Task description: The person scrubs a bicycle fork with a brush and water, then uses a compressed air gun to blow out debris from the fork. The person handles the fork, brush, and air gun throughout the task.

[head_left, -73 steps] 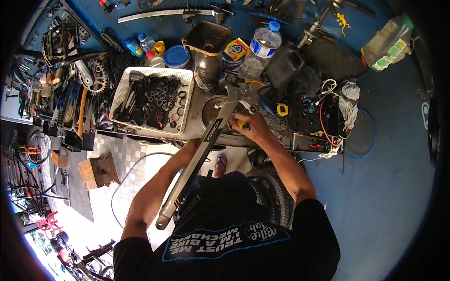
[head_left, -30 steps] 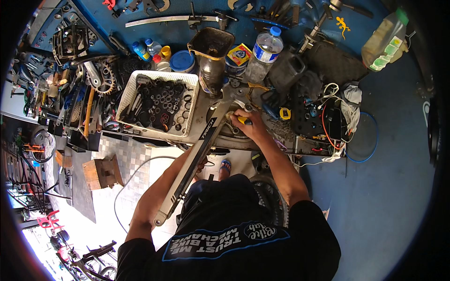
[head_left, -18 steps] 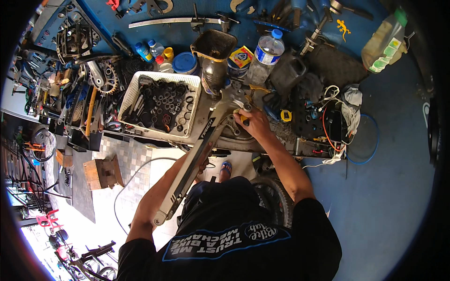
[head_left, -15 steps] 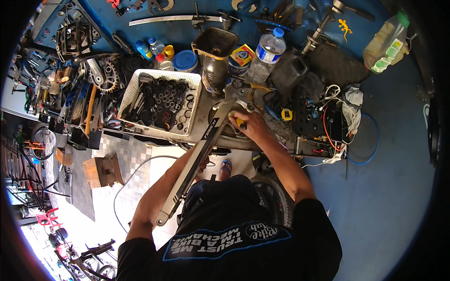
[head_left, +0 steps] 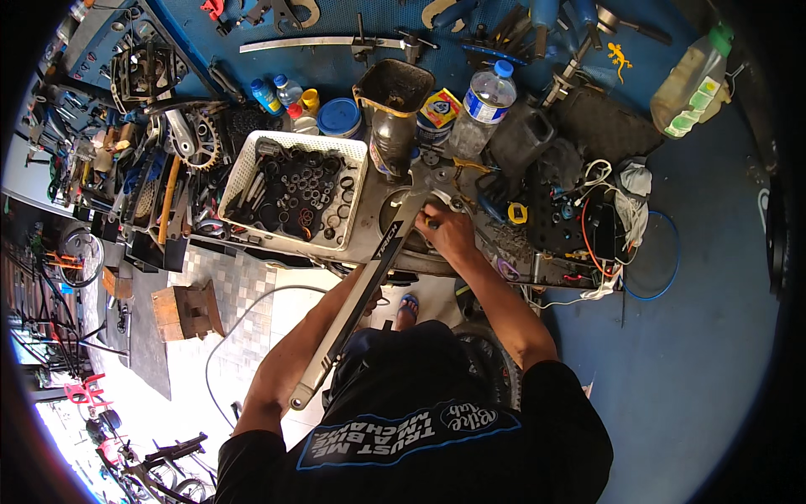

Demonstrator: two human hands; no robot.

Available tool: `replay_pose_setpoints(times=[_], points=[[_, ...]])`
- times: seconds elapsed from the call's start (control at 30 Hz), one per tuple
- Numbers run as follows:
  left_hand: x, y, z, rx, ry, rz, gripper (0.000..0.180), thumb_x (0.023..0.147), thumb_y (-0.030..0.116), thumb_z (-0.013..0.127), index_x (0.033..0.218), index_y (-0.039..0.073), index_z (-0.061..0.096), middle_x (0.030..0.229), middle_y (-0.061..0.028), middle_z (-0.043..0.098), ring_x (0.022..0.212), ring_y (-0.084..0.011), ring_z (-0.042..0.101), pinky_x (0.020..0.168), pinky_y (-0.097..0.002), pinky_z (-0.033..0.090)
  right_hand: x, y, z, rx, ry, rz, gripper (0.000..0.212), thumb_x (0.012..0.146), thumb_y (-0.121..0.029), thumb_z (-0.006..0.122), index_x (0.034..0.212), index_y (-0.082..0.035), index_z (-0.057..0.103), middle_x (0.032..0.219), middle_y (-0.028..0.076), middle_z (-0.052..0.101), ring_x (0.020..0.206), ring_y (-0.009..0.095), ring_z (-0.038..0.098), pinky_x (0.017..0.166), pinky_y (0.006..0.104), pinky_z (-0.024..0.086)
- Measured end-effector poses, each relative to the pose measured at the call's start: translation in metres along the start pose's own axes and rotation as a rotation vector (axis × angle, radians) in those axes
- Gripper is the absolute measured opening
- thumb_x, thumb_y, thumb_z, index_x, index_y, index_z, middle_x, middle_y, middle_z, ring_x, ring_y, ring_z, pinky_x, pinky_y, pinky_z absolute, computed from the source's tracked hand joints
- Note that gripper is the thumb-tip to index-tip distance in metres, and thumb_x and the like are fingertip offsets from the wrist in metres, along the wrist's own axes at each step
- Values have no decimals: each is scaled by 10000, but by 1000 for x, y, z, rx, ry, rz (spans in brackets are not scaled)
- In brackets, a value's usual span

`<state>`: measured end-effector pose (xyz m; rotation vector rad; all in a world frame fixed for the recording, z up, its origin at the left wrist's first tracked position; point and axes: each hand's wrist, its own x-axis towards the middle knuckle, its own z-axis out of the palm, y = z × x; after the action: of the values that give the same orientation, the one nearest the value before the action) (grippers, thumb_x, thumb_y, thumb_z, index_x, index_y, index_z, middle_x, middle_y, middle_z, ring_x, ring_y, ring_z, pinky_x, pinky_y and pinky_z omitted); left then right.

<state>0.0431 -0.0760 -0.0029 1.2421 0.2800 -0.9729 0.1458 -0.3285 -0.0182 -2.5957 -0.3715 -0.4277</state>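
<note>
A long beige and black bicycle frame arm (head_left: pixel 340 334) slants across my front, its upper end over the workbench and its lower end by my left forearm. My left hand (head_left: pixel 370 301) is mostly covered by the arm and grips it from beneath. Close to the arm's upper end, my right hand (head_left: pixel 450 235) is closed around a small tool with a dark and yellow handle (head_left: pixel 431 223); its working tip is hidden. Beneath them on the bench lies a round metal part (head_left: pixel 391 210), partly covered.
Left of the work stands a white basket (head_left: pixel 359 197) of rings and small parts. Behind are a cut-open dark container (head_left: pixel 393 126) and a clear bottle (head_left: pixel 483 113). A yellow tape measure (head_left: pixel 517 212) and tangled cables (head_left: pixel 617 202) lie to the right. A bicycle tire (head_left: pixel 495 361) stands below the bench.
The whole view has shifted slightly, so the bench sits a little lower and further right. The frame arm's upper end has moved a little right and down with my right hand. Both grips persist.
</note>
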Motion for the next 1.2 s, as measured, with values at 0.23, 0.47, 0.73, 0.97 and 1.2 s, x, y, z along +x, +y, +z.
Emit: replay_pose_setpoints(times=[0.23, 0.47, 0.73, 0.97, 1.2], points=[[5, -1, -4, 486, 105, 186, 449, 1046, 331, 555, 1263, -59, 602, 910, -185, 695, 810, -270, 690, 733, -399, 566, -12, 21, -25, 111, -47, 113, 307, 946, -390, 729, 964, -84, 750, 785, 163, 732, 719, 398, 712, 647, 490, 570], [-1, 9, 17, 772, 259, 248, 618, 1099, 459, 433, 1281, -94, 641, 1097, -298, 727, 1052, -394, 710, 946, -466, 517, -30, 27, -43, 280, -124, 100, 228, 944, -290, 737, 1068, -100, 759, 928, 144, 770, 824, 369, 740, 696, 461, 582], [8, -1, -11, 131, -36, -44, 404, 1055, 386, 540, 1195, 17, 623, 800, -53, 649, 619, -143, 608, 524, -318, 498, -13, 34, -32, 476, -174, 14, 215, 934, -263, 742, 990, -56, 740, 861, 157, 749, 755, 352, 720, 678, 432, 555], [18, -13, -16, 353, 44, 58, 489, 1065, 349, 549, 1302, -75, 607, 1095, -186, 700, 987, -262, 656, 906, -384, 513, -6, 38, -50, 349, -361, -73, 167, 951, -254, 723, 1038, -114, 750, 843, 135, 742, 764, 363, 713, 678, 462, 544], [8, 13, 16, 211, 141, -120, 566, 1084, 628, 407, 850, 121, 495, 550, -14, 422, 381, -143, 384, 368, -328, 350, -19, 42, -69, 382, -508, -93, 256, 967, -304, 734, 1149, -128, 765, 971, 140, 724, 883, 349, 682, 763, 452, 531]])
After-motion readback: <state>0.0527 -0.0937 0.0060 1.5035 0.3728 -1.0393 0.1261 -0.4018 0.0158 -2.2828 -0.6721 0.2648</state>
